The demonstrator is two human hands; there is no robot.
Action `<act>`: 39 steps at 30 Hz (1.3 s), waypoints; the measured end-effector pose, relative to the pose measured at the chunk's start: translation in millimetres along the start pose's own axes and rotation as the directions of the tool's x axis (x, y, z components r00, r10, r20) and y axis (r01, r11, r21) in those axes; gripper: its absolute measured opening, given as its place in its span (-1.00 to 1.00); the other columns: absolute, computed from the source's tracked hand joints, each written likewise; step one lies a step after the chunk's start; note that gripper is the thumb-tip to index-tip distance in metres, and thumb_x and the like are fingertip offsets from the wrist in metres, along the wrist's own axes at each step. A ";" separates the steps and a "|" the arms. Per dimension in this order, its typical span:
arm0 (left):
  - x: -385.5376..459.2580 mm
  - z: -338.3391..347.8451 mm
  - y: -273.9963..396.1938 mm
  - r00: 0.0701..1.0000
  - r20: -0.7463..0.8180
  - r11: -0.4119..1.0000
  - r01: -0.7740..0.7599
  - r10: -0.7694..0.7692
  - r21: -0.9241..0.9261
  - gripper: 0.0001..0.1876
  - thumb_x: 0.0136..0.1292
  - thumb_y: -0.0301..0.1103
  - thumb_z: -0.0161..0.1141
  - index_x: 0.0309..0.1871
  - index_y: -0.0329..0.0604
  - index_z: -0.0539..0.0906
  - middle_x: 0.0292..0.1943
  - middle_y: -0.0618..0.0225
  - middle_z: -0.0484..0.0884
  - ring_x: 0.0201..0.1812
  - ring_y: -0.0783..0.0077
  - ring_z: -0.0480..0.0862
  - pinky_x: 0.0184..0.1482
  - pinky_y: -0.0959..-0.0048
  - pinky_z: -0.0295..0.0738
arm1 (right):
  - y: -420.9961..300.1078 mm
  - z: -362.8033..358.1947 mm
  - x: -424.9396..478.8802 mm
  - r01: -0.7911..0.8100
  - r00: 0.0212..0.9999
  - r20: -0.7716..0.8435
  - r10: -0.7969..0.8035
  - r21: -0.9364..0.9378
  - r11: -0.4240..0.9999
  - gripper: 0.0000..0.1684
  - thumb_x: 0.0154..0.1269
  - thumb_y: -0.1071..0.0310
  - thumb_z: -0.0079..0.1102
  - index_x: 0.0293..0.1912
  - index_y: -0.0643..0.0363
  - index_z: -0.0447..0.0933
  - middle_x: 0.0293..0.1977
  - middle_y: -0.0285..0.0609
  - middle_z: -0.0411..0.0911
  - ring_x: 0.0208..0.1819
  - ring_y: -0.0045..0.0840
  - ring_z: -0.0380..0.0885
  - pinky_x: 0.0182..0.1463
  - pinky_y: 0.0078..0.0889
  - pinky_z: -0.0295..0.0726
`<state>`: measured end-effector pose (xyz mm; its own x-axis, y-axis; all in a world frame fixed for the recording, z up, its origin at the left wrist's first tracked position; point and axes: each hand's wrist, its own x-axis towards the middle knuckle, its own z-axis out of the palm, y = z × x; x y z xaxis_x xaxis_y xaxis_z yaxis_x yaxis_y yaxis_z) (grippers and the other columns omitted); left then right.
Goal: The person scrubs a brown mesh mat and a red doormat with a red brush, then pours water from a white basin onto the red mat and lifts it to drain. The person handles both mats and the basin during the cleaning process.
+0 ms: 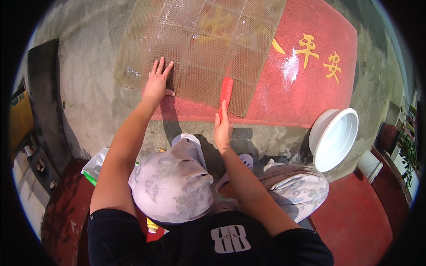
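A translucent mat (213, 50) with a fine woven-looking texture and grid creases lies over a red floor mat (283, 103). My left hand (157, 79) rests on the translucent mat near its lower left part, fingers spread and holding nothing. In my right hand (222, 131) is the red plastic handle of a brush-like tool (227, 87). Its far end lies over the translucent mat near the lower edge; whether bristles are beneath cannot be seen. Yellow characters mark the red mat, some showing faintly through the translucent sheet.
On the right, a white plastic basin (336, 139) stands tilted on the concrete ground (90, 60). Farther right is a white bucket (368, 164). A white and green plastic bag (95, 166) lies beside my left arm. A dark slab (46, 96) stands at the left.
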<state>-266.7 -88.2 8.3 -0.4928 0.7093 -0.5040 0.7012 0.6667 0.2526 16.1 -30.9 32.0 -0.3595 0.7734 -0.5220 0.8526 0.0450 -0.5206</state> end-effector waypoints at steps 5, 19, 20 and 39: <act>-5.6 2.8 -5.6 1.000 -0.013 0.999 0.014 -0.015 -0.034 0.26 -0.46 -0.36 0.61 0.45 0.26 0.11 0.51 0.23 -0.09 0.48 0.02 0.00 0.34 -0.07 0.28 | 11.8 -8.2 -2.4 0.048 0.998 -0.039 -0.047 0.019 0.999 -0.34 0.39 0.23 0.03 0.41 -0.29 0.10 -0.40 0.21 0.58 -0.38 0.05 0.58 -0.30 -0.01 0.52; -6.5 -2.8 5.5 1.000 0.011 0.999 0.020 -0.020 0.031 0.25 -0.41 -0.28 0.61 0.47 0.22 0.08 0.51 0.19 -0.07 0.49 0.04 0.00 0.34 -0.02 0.30 | 32.0 -174.3 147.4 0.541 0.836 0.486 -0.257 -0.643 0.543 -0.37 0.39 0.09 -0.03 0.38 -0.58 0.07 -0.40 0.06 0.58 -0.43 -0.12 0.62 -0.32 -0.02 0.62; -3.4 -4.7 8.8 1.000 0.025 0.999 0.017 -0.018 0.037 0.25 -0.40 -0.28 0.61 0.47 0.22 0.08 0.51 0.19 -0.07 0.49 0.05 0.00 0.34 -0.02 0.29 | 29.1 -170.7 165.4 0.455 0.891 0.351 -0.289 -0.697 0.554 -0.39 0.39 0.08 -0.03 0.37 -0.56 0.09 -0.43 0.04 0.57 -0.43 -0.11 0.61 -0.33 -0.05 0.62; -7.3 4.0 1.5 0.999 -0.012 0.999 0.039 -0.039 0.015 0.22 -0.37 -0.31 0.60 0.46 0.21 0.09 0.51 0.20 -0.09 0.49 0.04 -0.03 0.35 -0.04 0.25 | 27.8 -143.1 163.1 0.434 0.900 0.263 -0.348 -0.459 0.775 -0.35 0.39 0.23 0.01 0.40 -0.32 0.10 -0.44 0.21 0.56 -0.43 0.07 0.56 -0.31 0.09 0.52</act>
<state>-260.0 -93.4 9.1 -0.5260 0.6853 -0.5037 0.6889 0.6906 0.2201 35.4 186.9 29.1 -0.7203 0.5140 -0.4659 0.6786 0.6613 -0.3197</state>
